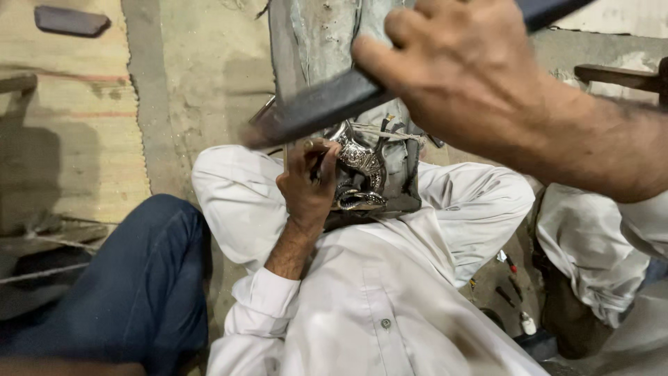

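right hand (466,76) raised near the lens, blurred, fingers (410,28) clenched round a dark flat bar (316,108). bar slanting down and left from the fist, lower end smeared by blur, passing just above the left fingertips.

left hand (309,184) lower down, wrist bent, white cuff (268,292) behind it. fingers (313,150) pinched round a thin tool, only partly seen, tip touching the silver piece (358,170). cannot tell what kind of tool.

silver piece just right of the left fingers: shiny, embossed, curved, with a ring-like loop at its lower end. seated on a grey block (400,174), tied with pale cord (390,132) crossing above it. block rising away past the right fist, its lower end wedged between white-clad knees (223,184).

below the left wrist: white shirt (376,292) with a small button. left of the left forearm: a blue trouser leg (139,278), beyond it a tan woven mat (69,132) with a faint red stripe, a dark flat rounded pad (69,21) at the far corner. bare concrete floor (202,76) between mat and block.

right of the block, under the right forearm: more white cloth, and on the ground small tools (511,278) with dark and red handles, a little white bottle (529,324) beside them. no label legible on it. dark wooden bar (616,75) past the right wrist.
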`<state>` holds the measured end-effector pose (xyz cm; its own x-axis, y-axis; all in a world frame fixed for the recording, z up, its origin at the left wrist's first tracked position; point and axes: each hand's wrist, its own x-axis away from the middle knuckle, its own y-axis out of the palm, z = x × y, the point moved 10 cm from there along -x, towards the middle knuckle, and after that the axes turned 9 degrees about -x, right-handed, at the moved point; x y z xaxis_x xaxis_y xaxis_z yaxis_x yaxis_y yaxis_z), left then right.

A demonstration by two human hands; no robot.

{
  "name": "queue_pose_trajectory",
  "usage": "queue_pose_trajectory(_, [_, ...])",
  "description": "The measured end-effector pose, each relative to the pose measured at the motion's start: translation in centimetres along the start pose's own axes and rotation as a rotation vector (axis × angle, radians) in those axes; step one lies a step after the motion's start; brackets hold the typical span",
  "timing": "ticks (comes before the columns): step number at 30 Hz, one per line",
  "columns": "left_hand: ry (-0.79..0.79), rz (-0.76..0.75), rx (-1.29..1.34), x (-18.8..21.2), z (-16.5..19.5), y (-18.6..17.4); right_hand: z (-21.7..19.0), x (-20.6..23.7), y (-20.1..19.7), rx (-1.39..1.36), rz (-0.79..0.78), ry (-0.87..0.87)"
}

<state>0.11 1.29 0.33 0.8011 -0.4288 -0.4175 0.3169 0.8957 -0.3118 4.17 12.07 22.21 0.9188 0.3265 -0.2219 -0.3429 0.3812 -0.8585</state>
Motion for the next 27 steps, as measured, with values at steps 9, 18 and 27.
queue_pose_trajectory(9, [-0.014,-0.028,-0.069,0.1,-0.1,0.0,-0.2,1.4,2.6,0.022,-0.092,-0.012])
queue_pose_trajectory(18, [0.044,0.011,-0.071,-0.1,0.6,-0.3,0.3,1.1,2.2,0.032,-0.027,-0.005])
queue_pose_trajectory(27, [0.042,0.012,-0.119,0.1,-0.1,-0.1,0.7,1.0,1.6,-0.062,0.028,0.031])
